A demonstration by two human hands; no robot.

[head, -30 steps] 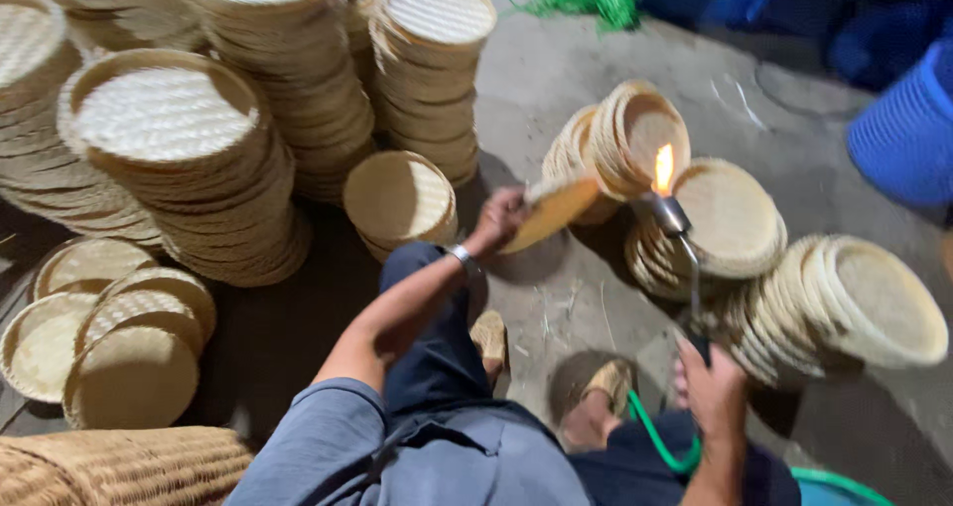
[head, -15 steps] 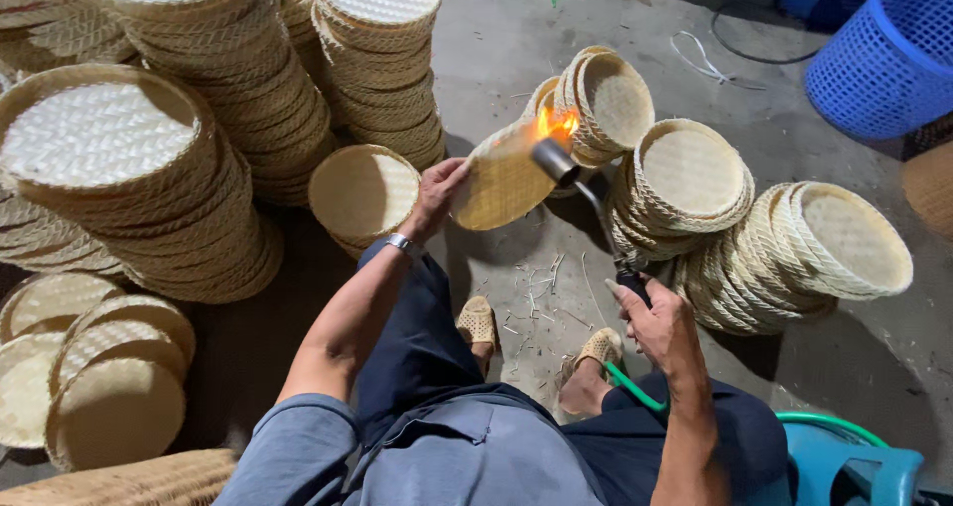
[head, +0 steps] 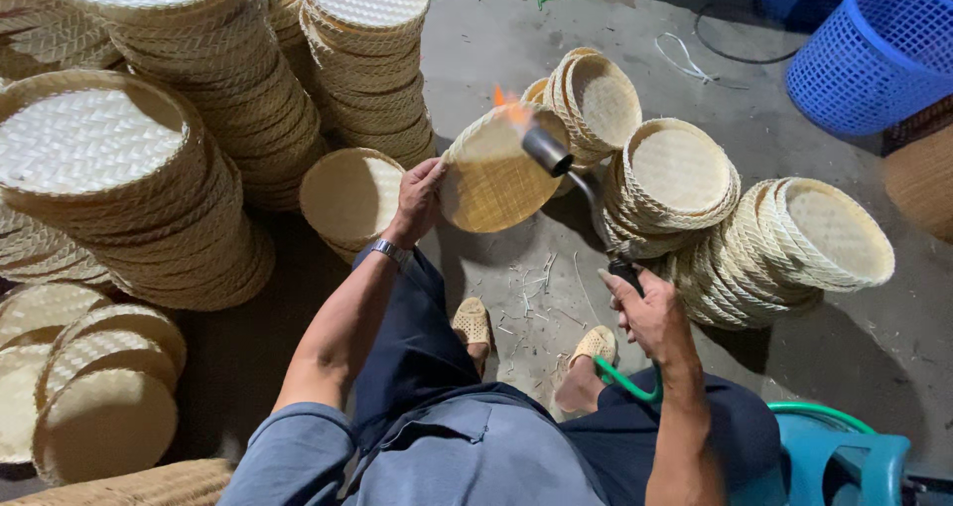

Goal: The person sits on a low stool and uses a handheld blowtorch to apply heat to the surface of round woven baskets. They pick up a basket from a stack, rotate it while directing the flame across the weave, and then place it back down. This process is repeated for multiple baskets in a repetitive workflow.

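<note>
Woven bamboo tray, round and shallow, is held up on edge above the concrete floor, its back toward the camera, tilted. Left hand grips its rim at the tray's 9 o'clock, fingers curled round the edge, thumb on the near face. A metal watch sits on that wrist.

Right hand is closed round the handle of a gas torch; the bent metal neck rises toward 11 o'clock from the fist, and the nozzle lies against the tray's rim at about 1 o'clock. A small orange flame shows at the nozzle, licking the tray's upper edge. A green hose runs from under the fist down toward 6 o'clock.

Surroundings: at 3 o'clock of the tray, leaning rows of small trays lie fanned on the floor. At 9 to 11 o'clock stand tall stacks of larger woven trays, and a short stack sits just beside the left hand. A blue plastic basket stands at the upper right, well apart. Flat trays lie at lower left. Bamboo shavings litter the floor near the sandalled feet. A teal plastic stool shows at lower right.
</note>
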